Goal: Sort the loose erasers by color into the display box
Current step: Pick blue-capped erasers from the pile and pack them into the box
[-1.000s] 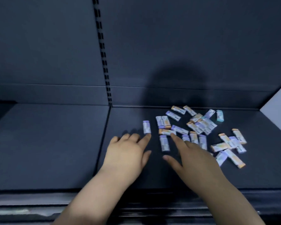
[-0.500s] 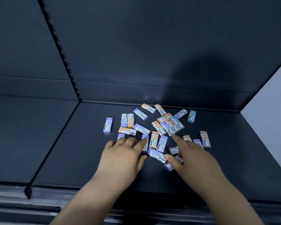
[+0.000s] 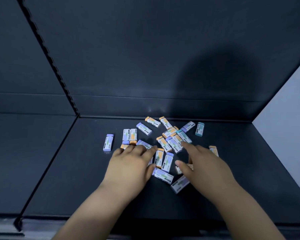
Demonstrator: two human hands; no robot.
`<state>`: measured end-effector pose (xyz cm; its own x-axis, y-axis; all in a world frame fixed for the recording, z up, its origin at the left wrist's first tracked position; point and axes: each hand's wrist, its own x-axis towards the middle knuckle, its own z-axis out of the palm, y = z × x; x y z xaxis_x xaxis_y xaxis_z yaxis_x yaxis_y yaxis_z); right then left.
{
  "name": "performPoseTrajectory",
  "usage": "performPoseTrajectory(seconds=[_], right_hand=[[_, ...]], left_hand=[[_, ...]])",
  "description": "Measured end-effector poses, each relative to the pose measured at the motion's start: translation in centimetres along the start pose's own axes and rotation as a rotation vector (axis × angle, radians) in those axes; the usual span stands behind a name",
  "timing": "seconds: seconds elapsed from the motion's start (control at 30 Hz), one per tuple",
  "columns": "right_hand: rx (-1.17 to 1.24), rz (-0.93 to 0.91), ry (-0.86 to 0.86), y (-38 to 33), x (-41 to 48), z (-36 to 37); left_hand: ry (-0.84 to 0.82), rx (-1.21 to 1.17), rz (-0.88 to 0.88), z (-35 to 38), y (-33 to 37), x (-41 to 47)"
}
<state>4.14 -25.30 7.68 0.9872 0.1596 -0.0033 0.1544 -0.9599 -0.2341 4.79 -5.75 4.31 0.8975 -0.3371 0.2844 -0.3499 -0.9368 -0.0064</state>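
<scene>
Shelf (image 3: 73,170): dark and flat, carries every eraser loose; no display box in view.
Lone purple eraser (image 3: 108,142): lies flat at the far left of the scatter, well apart from both hands and from the rest.
Handling: judged small, light and stiff, nothing fragile (paper sleeve probably slick, bare coloured end grippier); best pinched across the two long sides between thumb and forefinger.
Purple and orange pair (image 3: 130,136): side by side and touching, just beyond the left fingertips; likely needs one slid aside before a clean pinch.
Left hand (image 3: 130,168): palm down, low over the shelf, holding nothing.
Left fingers (image 3: 142,149): straight and slightly fanned, tips over the near edge of the scatter; thumb out to the side, beside a purple eraser; pressing or only hovering, cannot tell.
Heap (image 3: 170,141): orange, purple and teal mixed, several overlapping, between and just beyond the two hands; best to slide one free of the heap, not lift it from under another.
Right hand (image 3: 203,163): palm down, gripping nothing, covers a few erasers near its palm.
Right fingers (image 3: 184,144): forefinger stretched out to the heap's near edge, thumb spread wide from it; remaining fingers hidden behind the hand.
Teal eraser (image 3: 199,129): alone at the back right, apart from the heap, easy to take by its sides.
</scene>
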Motion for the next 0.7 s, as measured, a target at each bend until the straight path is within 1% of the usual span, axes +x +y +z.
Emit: performPoseTrajectory(seconds=[0.1, 0.17, 0.23, 0.43, 0.7], right_hand=[[0.041, 0.039, -0.005, 0.7, 2.1, -0.6], [0.106, 0.089, -0.016, 1.2, 4.1, -0.4], [0.114, 0.145, -0.044, 1.6, 6.2, 0.1], [-0.060, 0.262, -0.171, 2.4, 9.9, 1.4], [-0.147, 0.303, -0.199, 2.2, 10.9, 1.5]], left_hand=[[0.021, -0.006, 0.003, -0.1, 0.2, 0.8], [0.036, -0.006, -0.006, -0.3, 0.3, 1.1], [0.049, -0.013, -0.009, -0.3, 0.3, 1.1], [0.036, -0.001, -0.021, -0.5, 0.0, 0.9], [0.043, -0.007, -0.013, -0.6, -0.2, 1.0]])
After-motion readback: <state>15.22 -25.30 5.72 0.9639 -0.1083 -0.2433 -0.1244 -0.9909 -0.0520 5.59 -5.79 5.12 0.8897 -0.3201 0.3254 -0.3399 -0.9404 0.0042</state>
